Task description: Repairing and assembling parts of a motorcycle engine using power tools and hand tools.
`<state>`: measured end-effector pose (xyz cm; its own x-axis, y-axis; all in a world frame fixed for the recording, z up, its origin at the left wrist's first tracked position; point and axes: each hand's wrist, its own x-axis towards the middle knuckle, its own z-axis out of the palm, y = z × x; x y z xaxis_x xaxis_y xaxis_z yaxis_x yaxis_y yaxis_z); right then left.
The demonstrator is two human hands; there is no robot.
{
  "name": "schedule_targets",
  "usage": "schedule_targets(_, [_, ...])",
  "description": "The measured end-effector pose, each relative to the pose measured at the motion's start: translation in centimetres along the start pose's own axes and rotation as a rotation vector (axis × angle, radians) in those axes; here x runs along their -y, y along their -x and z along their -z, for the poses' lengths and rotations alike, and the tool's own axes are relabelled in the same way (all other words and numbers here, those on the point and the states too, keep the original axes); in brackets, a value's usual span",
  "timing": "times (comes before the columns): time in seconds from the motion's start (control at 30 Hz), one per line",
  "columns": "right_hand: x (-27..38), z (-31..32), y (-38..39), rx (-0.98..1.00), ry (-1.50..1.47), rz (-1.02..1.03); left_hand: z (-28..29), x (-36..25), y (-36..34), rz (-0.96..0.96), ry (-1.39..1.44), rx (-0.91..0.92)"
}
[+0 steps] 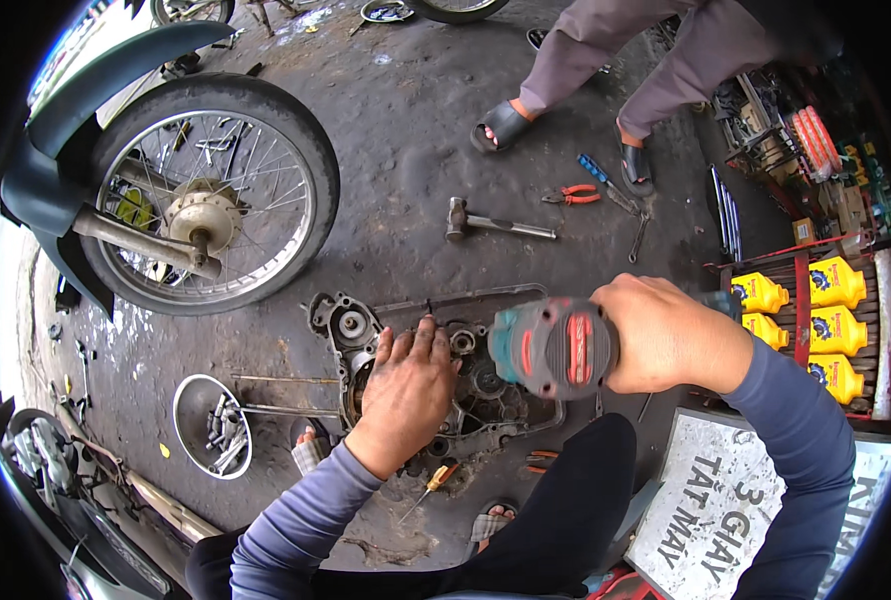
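An opened metal engine case [510, 412], dark with grease, lies on the ground in front of me, its gears and bearings exposed. My left hand [405, 390] rests on its left part, fingers stretched out and pointing away from me. A teal and black cordless power driver [565, 350] is in the grip of my right hand [665, 335], above the right side of the case. The tool's body hides its front end and whatever lies beneath. Two long thin rods [290, 411] stick out leftward from the case.
A motorcycle front wheel [323, 190] stands at far left. Beyond the case lie a hammer [500, 226], red-handled pliers [573, 195] and a blue-handled tool [593, 167]. Nearer are a metal bowl [183, 425] of parts and a screwdriver [439, 478]. Another person's legs [585, 55] stand beyond; yellow bottles [835, 330] right.
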<state>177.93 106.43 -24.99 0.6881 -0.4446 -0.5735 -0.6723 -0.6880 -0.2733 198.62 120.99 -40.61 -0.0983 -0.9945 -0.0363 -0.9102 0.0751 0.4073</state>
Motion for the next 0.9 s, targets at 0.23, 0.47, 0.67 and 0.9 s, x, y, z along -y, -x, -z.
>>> schedule_targets(0.23, [0.6,-0.2,-0.1,0.039,-0.087,-0.056,-0.1,0.3,0.4,-0.062,-0.148,0.112])
schedule_targets(0.47, [0.8,0.6,-0.8,0.055,-0.112,-0.108,-0.2,0.6,-0.2,-0.06,-0.132,0.1])
schedule_targets(0.67, [0.4,0.6,-1.1,-0.001,-0.168,-0.132,-0.3,1.6,-0.5,-0.029,-0.109,0.091])
schedule_targets(0.9, [-0.8,1.2,-3.0,0.131,-0.254,-0.083,-0.2,1.1,-0.3,-0.031,-0.119,0.081])
